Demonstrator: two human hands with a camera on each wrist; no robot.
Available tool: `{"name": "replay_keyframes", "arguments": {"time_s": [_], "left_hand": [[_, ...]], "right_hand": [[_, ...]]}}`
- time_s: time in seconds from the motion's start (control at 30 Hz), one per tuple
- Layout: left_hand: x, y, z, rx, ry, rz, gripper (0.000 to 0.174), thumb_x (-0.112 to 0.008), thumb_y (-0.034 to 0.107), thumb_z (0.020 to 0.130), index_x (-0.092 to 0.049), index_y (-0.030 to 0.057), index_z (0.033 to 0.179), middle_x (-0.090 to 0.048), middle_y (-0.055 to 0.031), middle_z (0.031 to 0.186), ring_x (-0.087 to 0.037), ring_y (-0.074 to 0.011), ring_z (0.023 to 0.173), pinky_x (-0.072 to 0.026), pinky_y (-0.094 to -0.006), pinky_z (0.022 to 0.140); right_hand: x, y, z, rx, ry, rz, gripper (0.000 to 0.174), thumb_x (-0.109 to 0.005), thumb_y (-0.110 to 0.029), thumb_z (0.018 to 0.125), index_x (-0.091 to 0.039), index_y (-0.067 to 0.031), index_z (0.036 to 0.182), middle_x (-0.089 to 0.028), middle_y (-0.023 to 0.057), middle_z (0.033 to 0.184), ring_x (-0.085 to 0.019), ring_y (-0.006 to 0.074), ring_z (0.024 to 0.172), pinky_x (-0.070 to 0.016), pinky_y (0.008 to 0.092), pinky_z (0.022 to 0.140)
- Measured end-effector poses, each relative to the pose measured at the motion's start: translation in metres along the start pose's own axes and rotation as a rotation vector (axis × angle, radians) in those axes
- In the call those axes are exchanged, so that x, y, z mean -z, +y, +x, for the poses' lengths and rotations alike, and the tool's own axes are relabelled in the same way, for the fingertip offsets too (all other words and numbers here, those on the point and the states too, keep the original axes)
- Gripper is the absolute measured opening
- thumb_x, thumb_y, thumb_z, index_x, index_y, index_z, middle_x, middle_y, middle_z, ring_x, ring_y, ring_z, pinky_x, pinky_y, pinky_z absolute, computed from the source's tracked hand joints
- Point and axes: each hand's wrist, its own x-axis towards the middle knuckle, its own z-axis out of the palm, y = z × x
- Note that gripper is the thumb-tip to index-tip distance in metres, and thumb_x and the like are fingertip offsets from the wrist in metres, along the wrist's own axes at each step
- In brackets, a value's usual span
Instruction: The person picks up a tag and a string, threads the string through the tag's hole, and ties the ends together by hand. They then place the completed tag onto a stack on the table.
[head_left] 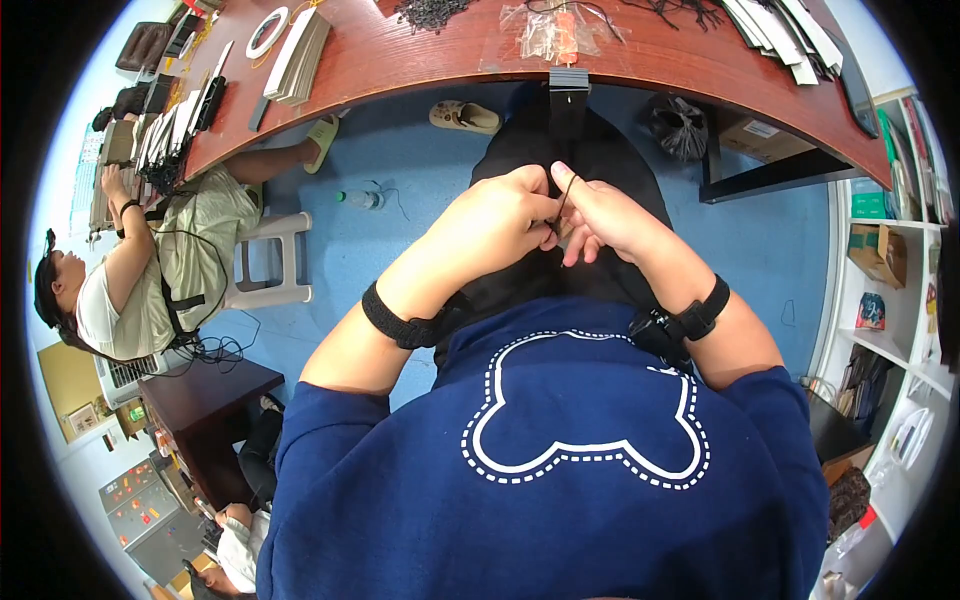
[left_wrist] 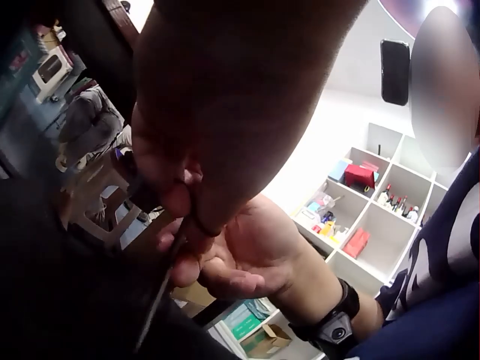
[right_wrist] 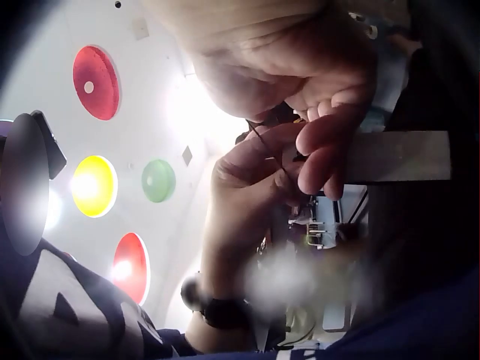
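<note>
Both hands meet over my lap, just below the table edge. My left hand (head_left: 535, 228) pinches a thin black cord (head_left: 567, 193) between thumb and fingers. The right hand (head_left: 578, 228) pinches the same cord from the other side, and a short loop of it arcs over the right fingers. In the left wrist view the cord (left_wrist: 196, 225) crosses a left finger, with the right hand (left_wrist: 247, 259) just behind. The right wrist view shows the cord (right_wrist: 268, 154) running between the two hands. A black flat piece (head_left: 568, 100) stands upright beyond the hands, against dark fabric (head_left: 610, 150) on my lap.
A curved red-brown table (head_left: 400, 55) carries a card stack (head_left: 300, 55), a pile of black cords (head_left: 430, 12) and a plastic bag (head_left: 555, 35). Another person (head_left: 150, 270) sits at left by a white stool (head_left: 275, 255). Shelves (head_left: 890, 250) stand at right.
</note>
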Motion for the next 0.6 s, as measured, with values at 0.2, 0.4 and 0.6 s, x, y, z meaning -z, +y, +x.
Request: {"name": "replay_keyframes", "arguments": {"time_s": [0.2,0.4,0.6], "left_hand": [[0.001,0.001,-0.002,-0.034,0.09,0.053,0.009,-0.066,0.005,0.066,-0.064,0.0054,0.074,-0.053,-0.0084,0.075,-0.057,-0.0257,0.067,-0.0481,-0.0353,0.06],[-0.022,-0.03,0.0,-0.229,0.409,-0.171,0.006,-0.061,0.005,0.078,-0.056,0.003,0.081,-0.054,-0.0088,0.076,-0.054,-0.0198,0.06,-0.0457,-0.0292,0.053],[-0.017,-0.032,-0.009,0.348,0.261,-1.088,0.003,-0.052,0.008,0.089,-0.054,0.0068,0.088,-0.051,0.0033,0.071,-0.043,-0.0049,0.051,-0.0376,-0.0196,0.049]], "right_hand": [[0.001,0.004,0.001,0.026,-0.005,0.017,0.082,-0.023,-0.066,0.086,-0.06,0.0074,0.087,-0.065,0.0173,0.078,-0.063,0.0222,0.053,-0.0458,0.0257,0.038],[0.004,-0.002,-0.003,0.03,0.003,-0.039,0.073,-0.027,-0.062,0.088,-0.06,0.003,0.088,-0.064,0.0176,0.073,-0.063,0.0216,0.054,-0.0447,0.0252,0.038],[0.001,0.005,-0.008,0.033,-0.13,-0.276,0.04,-0.055,-0.039,0.086,-0.061,0.001,0.085,-0.065,0.0121,0.069,-0.062,0.0177,0.054,-0.0472,0.0231,0.047]]}}
